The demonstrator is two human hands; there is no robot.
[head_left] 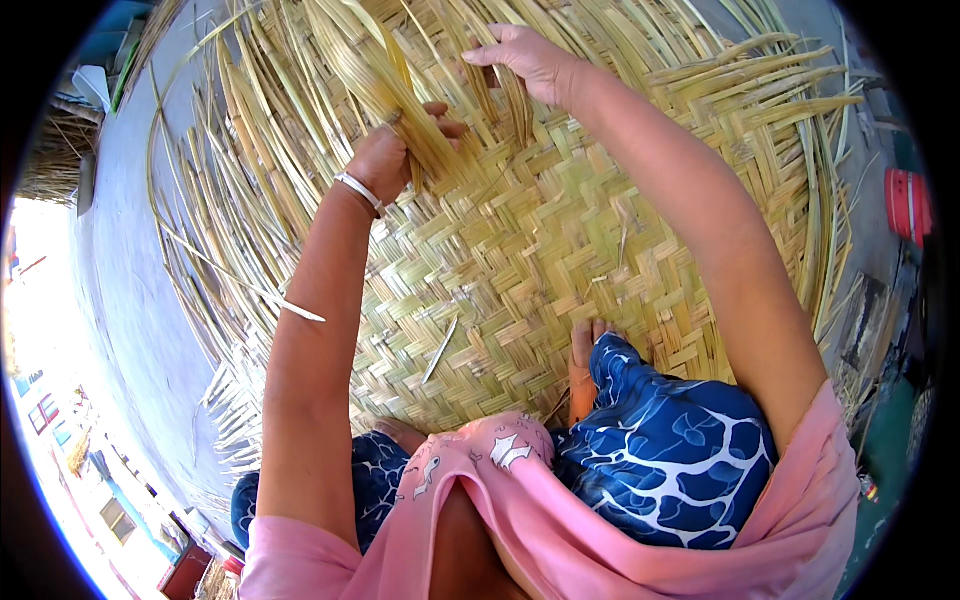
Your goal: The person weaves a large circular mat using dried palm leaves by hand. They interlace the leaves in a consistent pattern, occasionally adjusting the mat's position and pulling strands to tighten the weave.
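A woven mat of flat yellow-green strips spreads over the floor under me, its weave slanting in a zigzag. Near its far side, my left hand is closed around a bundle of long flat strips that rises toward the far edge. To the right of it, my right hand has its thumb and fingers closed on a folded strip lifted from the weave. Some fingertips of both hands are hidden behind the strips. A white bangle circles my left wrist.
Long unwoven strips fan out past the mat's left edge, and more strips stick out at the right. A loose sliver lies on the weave. Grey floor borders the left side. A red container stands far right.
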